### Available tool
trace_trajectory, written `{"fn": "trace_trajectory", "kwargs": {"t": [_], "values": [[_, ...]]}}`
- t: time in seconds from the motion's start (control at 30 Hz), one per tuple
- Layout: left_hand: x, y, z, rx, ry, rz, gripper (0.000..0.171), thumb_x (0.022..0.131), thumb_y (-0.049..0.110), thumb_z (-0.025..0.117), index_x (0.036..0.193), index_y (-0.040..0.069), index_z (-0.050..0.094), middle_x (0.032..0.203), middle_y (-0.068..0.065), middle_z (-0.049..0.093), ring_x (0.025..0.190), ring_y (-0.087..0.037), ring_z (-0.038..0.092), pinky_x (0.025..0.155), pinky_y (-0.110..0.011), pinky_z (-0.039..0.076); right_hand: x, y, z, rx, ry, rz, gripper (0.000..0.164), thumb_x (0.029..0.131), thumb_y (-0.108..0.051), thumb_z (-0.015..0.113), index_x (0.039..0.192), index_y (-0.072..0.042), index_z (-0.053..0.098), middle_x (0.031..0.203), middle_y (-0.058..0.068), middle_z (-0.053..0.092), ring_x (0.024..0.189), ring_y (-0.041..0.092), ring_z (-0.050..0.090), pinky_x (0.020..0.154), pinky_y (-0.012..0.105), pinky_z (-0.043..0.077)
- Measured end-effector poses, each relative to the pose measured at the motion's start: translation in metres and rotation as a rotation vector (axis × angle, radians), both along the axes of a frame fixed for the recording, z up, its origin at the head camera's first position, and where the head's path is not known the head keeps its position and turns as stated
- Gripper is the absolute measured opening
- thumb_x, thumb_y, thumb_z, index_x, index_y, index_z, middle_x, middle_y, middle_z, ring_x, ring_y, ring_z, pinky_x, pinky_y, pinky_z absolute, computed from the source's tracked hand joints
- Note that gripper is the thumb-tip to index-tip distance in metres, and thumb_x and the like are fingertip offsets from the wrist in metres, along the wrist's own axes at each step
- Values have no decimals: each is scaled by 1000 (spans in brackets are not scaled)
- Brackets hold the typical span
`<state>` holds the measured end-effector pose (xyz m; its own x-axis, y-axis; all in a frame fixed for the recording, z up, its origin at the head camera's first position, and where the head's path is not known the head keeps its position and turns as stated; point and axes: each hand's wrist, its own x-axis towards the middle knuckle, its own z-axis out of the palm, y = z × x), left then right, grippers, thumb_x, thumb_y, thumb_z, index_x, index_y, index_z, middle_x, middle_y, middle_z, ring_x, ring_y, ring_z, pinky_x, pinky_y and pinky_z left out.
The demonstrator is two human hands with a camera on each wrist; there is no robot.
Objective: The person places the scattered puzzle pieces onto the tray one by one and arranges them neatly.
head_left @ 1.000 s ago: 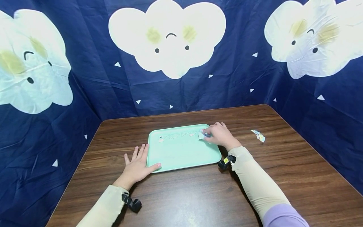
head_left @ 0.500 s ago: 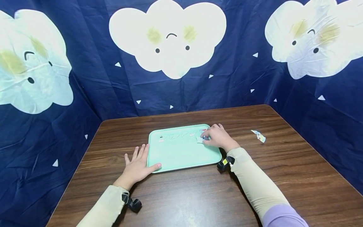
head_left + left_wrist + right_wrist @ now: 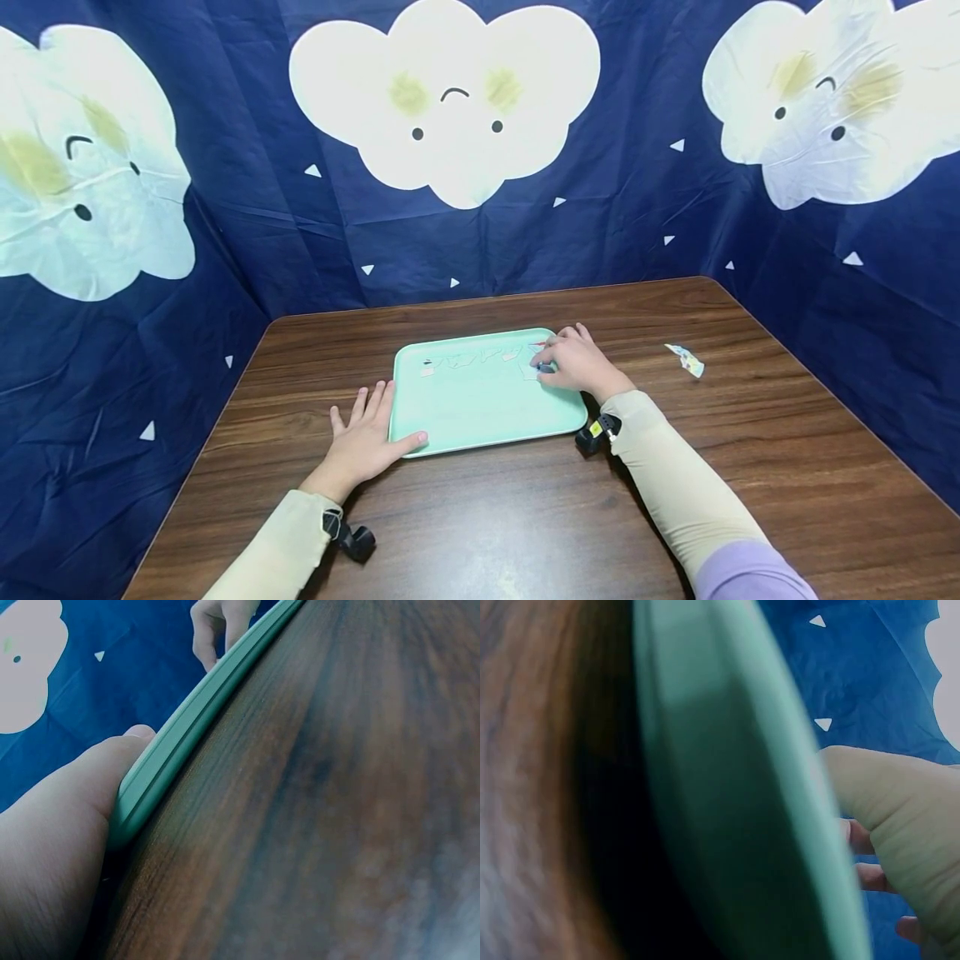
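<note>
A mint-green tray [image 3: 480,408] lies on the table with several thin, pale paper scraps [image 3: 455,361] in a row along its back part. My left hand [image 3: 363,442] rests at the tray's left end, fingers spread on the table side and the thumb over the front rim. Over the tray's back right corner, my right hand [image 3: 576,363] holds a pale, bluish piece of paper [image 3: 529,371] between thumb and fingers, low against the tray surface. Most of that piece is hidden by the fingers. In the right wrist view the tray's rim [image 3: 810,795] covers the fingertips.
One torn, coloured paper scrap [image 3: 686,360] lies on the brown wooden table [image 3: 480,517] to the right of the tray. Behind and at both sides hangs a dark blue cloth [image 3: 487,242] with white cloud shapes.
My right hand has shifted slightly left and brought the paper piece down from a tilted position to nearly flat on the tray. The left hand stays in place.
</note>
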<state>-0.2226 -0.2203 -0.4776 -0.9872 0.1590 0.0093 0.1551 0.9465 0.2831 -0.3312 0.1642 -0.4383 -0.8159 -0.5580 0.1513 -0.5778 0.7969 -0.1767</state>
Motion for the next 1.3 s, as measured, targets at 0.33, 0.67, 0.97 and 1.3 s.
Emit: {"fn": "trace_trajectory", "kwargs": {"t": [0.33,0.67,0.97,1.3], "values": [[0,1,1,-4,1,-2,120,82,90,41,164,8,8,169,-17,8,154,-44,3,108,-79,-10,-1,2,1,10,-13,1,26,91,-30,73,118,-30,78,126,2,68,126,36,48,117,67,11],[-1,2,2,-5,-12,-3,122,81,92,39,164,8,7,169,-17,7,154,-43,1,107,-78,-11,0,11,1,-76,0,55,33,89,-28,73,122,-26,76,129,4,67,123,36,48,114,64,19],[-1,2,2,0,-3,-8,120,82,90,41,163,7,8,169,-18,8,153,-45,3,106,-79,-10,-1,49,-2,-207,47,12,36,90,-27,72,124,-17,73,112,1,69,110,29,55,103,53,37],[0,-1,1,2,-12,-7,121,81,91,40,164,8,7,169,-17,7,154,-44,1,107,-79,-11,8,102,-7,-253,98,-79,32,89,-26,74,119,-14,71,105,6,70,104,31,56,99,55,38]]}}
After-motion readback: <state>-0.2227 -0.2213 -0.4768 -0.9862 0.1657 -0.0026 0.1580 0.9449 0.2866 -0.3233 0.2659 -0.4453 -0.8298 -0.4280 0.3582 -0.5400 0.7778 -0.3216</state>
